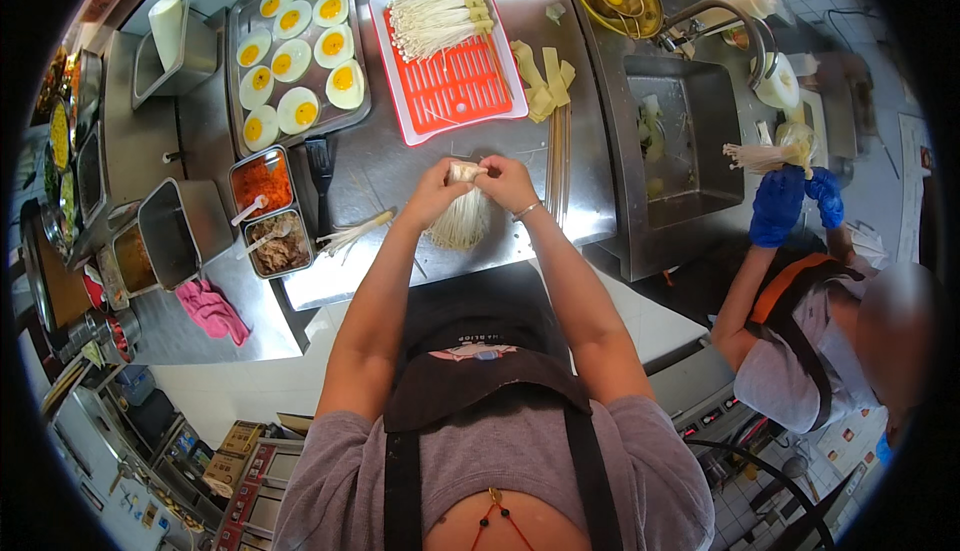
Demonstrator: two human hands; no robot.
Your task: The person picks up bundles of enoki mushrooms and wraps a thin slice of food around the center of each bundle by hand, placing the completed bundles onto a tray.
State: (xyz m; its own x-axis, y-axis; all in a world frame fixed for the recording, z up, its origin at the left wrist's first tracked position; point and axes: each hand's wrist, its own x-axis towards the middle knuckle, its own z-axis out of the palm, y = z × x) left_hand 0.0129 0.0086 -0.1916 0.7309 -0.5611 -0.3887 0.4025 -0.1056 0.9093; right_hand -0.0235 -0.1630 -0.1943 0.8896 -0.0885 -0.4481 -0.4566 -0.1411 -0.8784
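Observation:
A bunch of enoki mushrooms (460,221) is between my hands, its caps toward me and its pale root end pointing away. My left hand (435,192) grips one side of that base. On the other side, the fingers of my right hand (510,189) pinch the base's edge. Close to my left forearm, a small bundle of enoki (356,234) with a yellowish band lies on the steel worktop (517,243). Beyond my hands is a white tray with a red slatted insert (465,93), holding several banded enoki bundles (439,20). Yellowish flat strips (546,82) and thin wooden skewers (559,165) lie to its right.
At left are a metal tray (360,105) of halved-looking eggs, a black spatula (320,168), and pans of shredded carrot (262,177) and shredded brown food (279,247). Right of the worktop is a sink (705,131); beyond it, a co-worker's blue-gloved hands (780,202) hold enoki.

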